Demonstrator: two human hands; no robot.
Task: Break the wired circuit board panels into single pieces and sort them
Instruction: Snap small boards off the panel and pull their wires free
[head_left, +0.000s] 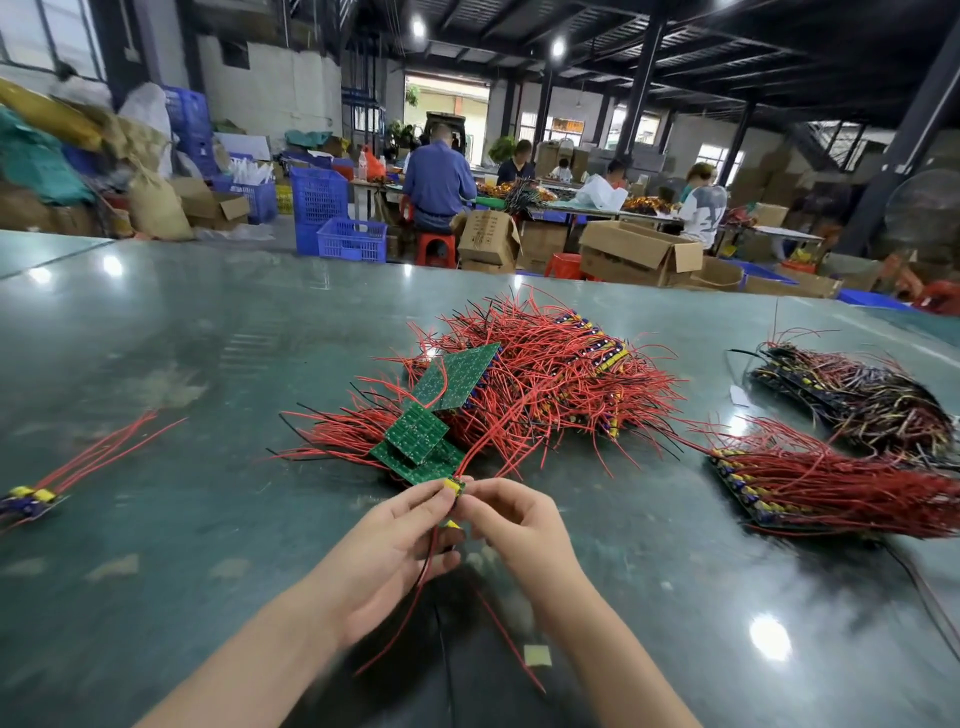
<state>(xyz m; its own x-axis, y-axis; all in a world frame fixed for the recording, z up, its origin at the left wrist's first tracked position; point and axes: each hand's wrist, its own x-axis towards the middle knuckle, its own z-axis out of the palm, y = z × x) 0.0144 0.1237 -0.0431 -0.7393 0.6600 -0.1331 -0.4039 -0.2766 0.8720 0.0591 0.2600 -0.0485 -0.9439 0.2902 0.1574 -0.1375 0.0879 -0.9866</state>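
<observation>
Both hands up close over the green table (156, 332) — left hand (395, 540) and right hand (514, 525) pinching one small wired board strip (453, 488) between fingertips, likely to snap it apart. Red wires hanging down, out of the way. Big pile of panels (519, 384) just behind, within easy reach. Finished single pieces (31, 501) far left — sorted apart.

Bright, even light from ceiling lamps (557, 48) at twelve o'clock; white glare spots on my glossy table (156, 338) at ten and four. Soft shadow under my forearms at six. Motion blur low down, wide-angle bending at the edges
</observation>
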